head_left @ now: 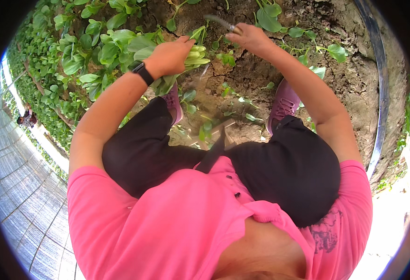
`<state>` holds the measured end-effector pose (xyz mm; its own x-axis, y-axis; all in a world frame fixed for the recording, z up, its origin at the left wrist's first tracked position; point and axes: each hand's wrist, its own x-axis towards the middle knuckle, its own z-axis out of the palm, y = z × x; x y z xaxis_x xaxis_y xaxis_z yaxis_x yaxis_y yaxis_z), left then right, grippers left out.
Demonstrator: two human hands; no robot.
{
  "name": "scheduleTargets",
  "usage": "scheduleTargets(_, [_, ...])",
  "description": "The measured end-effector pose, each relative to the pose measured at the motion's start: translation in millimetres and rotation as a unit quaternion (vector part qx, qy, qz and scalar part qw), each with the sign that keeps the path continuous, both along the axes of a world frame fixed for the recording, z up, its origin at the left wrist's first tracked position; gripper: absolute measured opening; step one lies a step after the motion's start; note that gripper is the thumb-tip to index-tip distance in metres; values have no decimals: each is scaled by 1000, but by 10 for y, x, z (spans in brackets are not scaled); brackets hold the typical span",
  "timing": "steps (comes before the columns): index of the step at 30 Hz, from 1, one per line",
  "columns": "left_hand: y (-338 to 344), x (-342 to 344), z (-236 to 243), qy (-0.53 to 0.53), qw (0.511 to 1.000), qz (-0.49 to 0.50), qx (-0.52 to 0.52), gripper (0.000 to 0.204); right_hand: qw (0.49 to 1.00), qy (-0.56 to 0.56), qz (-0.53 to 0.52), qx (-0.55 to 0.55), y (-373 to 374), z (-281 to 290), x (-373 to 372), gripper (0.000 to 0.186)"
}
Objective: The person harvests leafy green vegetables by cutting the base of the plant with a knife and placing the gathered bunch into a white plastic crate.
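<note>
My left hand is closed round a bunch of leafy greens, their pale cut stems pointing right and the leaves hanging below and behind my wrist. In my right hand is a small sickle with a light handle; its curved blade points left, above the stems and apart from them. Some growing greens stand right beside my left hand. Between my two hands a thin green plant rises from the brown soil.
Dense green plants fill the left side. Loose leaves lie on the soil between my pink shoes. A dark strip or hose curves along the right. Paving lies far left, with another person in the distance.
</note>
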<state>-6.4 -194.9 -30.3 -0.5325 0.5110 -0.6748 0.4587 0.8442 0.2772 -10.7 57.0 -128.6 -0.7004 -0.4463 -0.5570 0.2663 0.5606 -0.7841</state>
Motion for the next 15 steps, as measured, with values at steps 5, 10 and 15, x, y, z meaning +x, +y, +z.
scheduleTargets(5, [154,6,272,-8,997,-37,60,77,961,-133,-152,-188,-106,171,-52,34])
scheduleTargets(10, [172,-141,399,-84,980,-2,181,81,941,-152,-201,-225,-116,110,-44,27])
scheduleTargets(15, [-5,-335,512,-356,787,360,353,75,944,-174,-166,-227,15,372,-70,30])
